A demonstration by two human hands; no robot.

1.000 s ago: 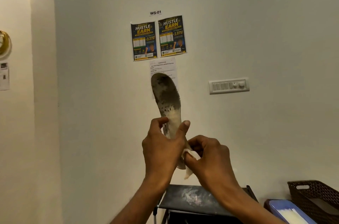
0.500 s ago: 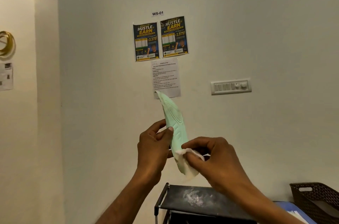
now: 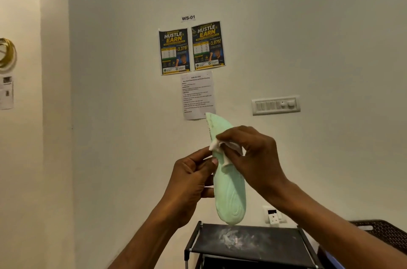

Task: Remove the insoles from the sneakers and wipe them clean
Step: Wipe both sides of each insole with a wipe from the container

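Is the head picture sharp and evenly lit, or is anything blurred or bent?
Head view: dim, even light, no glare; left hand, green insole, right hand and white wipe are sharp; small print on the sheet is unreadable; the switch plate looks tilted, probably lens distortion.

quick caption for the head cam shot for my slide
Left hand holds a mint-green insole upright while the right hand presses a white cloth against it, above a black rack.

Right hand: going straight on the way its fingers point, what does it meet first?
Its cloth lies on the insole. Going on leftward, the right hand would probably brush the fingertips of the left hand just beyond the insole's edge; depth is unclear.
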